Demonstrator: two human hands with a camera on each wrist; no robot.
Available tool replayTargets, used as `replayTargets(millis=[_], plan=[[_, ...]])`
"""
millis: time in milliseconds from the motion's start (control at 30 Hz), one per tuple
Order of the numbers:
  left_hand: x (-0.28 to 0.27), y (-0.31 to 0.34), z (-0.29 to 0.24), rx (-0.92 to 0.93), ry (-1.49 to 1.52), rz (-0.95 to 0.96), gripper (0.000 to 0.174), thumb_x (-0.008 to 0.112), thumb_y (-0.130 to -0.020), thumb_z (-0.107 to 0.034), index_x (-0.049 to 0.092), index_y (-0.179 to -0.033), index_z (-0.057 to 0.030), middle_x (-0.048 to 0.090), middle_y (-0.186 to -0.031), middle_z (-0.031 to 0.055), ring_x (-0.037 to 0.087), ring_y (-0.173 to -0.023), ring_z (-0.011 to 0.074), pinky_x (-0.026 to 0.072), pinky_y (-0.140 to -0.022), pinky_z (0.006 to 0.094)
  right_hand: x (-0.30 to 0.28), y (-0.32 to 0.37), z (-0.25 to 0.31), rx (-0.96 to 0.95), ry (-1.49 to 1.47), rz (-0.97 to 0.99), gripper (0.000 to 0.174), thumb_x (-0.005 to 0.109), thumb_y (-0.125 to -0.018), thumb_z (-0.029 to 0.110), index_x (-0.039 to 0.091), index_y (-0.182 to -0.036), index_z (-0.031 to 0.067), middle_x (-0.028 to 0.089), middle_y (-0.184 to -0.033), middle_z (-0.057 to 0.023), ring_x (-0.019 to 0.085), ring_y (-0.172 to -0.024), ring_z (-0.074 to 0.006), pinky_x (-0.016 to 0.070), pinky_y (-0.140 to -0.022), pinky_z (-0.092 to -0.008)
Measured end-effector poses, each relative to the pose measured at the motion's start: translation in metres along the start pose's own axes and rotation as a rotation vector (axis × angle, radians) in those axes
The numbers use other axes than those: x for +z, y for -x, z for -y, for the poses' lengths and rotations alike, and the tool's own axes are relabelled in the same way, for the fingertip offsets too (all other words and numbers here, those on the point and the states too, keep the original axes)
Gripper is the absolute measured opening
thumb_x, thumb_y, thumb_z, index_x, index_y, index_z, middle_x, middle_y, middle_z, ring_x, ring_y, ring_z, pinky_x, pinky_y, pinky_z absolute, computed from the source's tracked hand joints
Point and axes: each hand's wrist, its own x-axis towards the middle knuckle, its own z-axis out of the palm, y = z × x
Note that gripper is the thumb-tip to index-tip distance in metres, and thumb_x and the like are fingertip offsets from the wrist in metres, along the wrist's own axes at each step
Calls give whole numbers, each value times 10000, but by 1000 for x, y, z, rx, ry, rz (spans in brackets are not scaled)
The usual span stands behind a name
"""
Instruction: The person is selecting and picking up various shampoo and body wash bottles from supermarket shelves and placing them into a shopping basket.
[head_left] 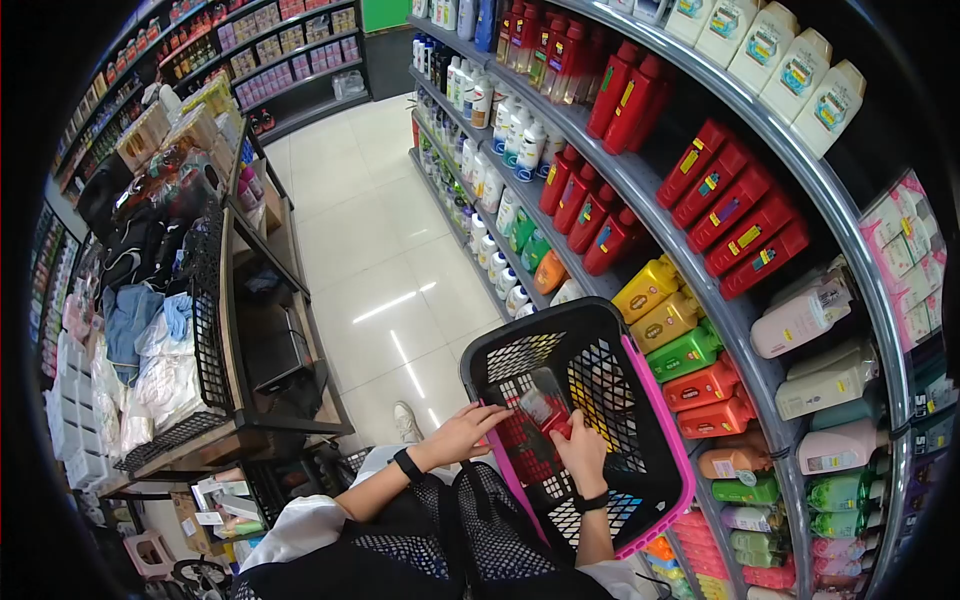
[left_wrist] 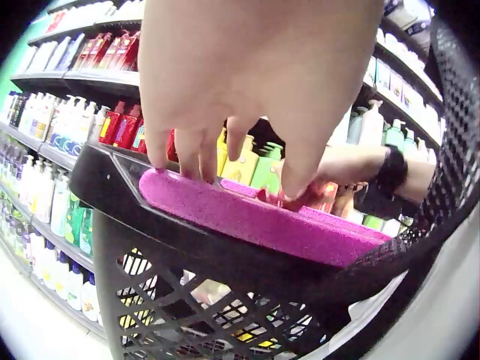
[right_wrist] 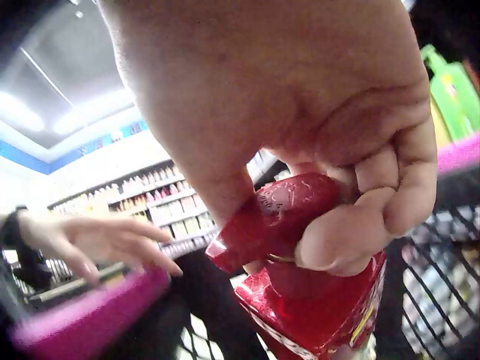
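Note:
My right hand (head_left: 582,455) grips a red pump bottle (right_wrist: 315,307) by its pump head (right_wrist: 289,206), the fingers curled round it. In the head view the bottle overlaps the inside of a black mesh shopping basket (head_left: 665,440) with a pink rim. My left hand (head_left: 465,432) is at the side of the basket nearest my body. Its fingers (left_wrist: 187,154) point down, fingertips right at the pink rim (left_wrist: 240,214), and hold nothing. The lower part of the bottle is out of sight in the right wrist view.
Shelves on the right carry red bottles (head_left: 740,205), yellow bottles (head_left: 660,315) and many other toiletries. On the left stands a display table with folded clothes (head_left: 135,330) and a black wire basket (head_left: 207,320). A tiled floor (head_left: 365,250) runs between them, my shoe (head_left: 406,422) on it.

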Motion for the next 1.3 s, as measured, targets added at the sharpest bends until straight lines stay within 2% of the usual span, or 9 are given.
replayTargets(millis=[167,267,367,433,533,733,933,1133,1300], plan=[[-44,-5,-13,35,105,-376,910,811,-637,-225,309,-1388,-112,367,-1379,206,398,-1259,364,317,-1057,442,-107,35,97,-237,-388,-203,283,719,-736,142,491,-853,24,651,-662,-122,650,-585,-240,474,-539,-325],[-55,4,1,274,-116,-851,746,814,-611,-242,457,-1263,-175,501,-1283,148,502,-1179,283,386,-985,483,-128,46,130,-294,-713,-44,283,743,-706,140,511,-825,30,655,-656,-111,659,-584,-201,472,-533,-278],[-87,21,29,286,-197,-910,644,816,-575,-203,554,-1160,-144,597,-1158,104,577,-1069,273,446,-915,471,-128,38,168,-485,-646,217,293,699,-783,131,479,-940,19,661,-679,-108,637,-566,-146,466,-527,-251],[-112,40,39,202,-128,-863,628,816,-564,-196,568,-1136,-118,615,-1111,97,598,-1021,265,469,-882,431,-112,23,183,-350,-923,495,284,632,-847,100,449,-1041,2,672,-746,-103,613,-574,-118,461,-529,-240],[-149,73,57,17,79,-703,618,834,-553,-221,586,-1090,-44,657,-981,99,658,-865,253,529,-759,306,-73,-11,209,-458,-997,404,337,586,-882,79,414,-1156,-15,639,-734,-75,585,-577,-104,456,-533,-231],[-194,134,93,-305,137,-682,700,855,-557,-334,559,-1093,7,655,-879,135,670,-794,265,531,-733,322,11,-69,286,-518,-793,325,460,640,-859,140,416,-1231,-10,627,-834,-77,609,-735,-118,494,-691,-280],[-210,178,130,-462,469,-807,681,837,-608,-301,542,-1131,20,670,-923,129,665,-827,192,516,-751,297,95,-86,373,-726,-875,815,445,456,-961,350,432,-1246,9,599,-1123,-151,602,-999,-267,447,-874,-349],[-223,217,177,-576,787,-892,477,677,-811,-171,505,-1209,30,666,-998,116,639,-914,152,492,-804,281,125,-106,437,-719,-699,853,475,494,-945,339,387,-1268,8,631,-1032,-168,616,-966,-258,465,-840,-356],[-243,212,207,-584,817,-762,501,657,-829,-201,483,-1235,35,649,-1041,138,618,-957,172,481,-809,302,121,-122,449,-743,-659,909,597,638,-866,299,345,-1300,14,592,-1066,-154,608,-899,-220,484,-796,-338]])
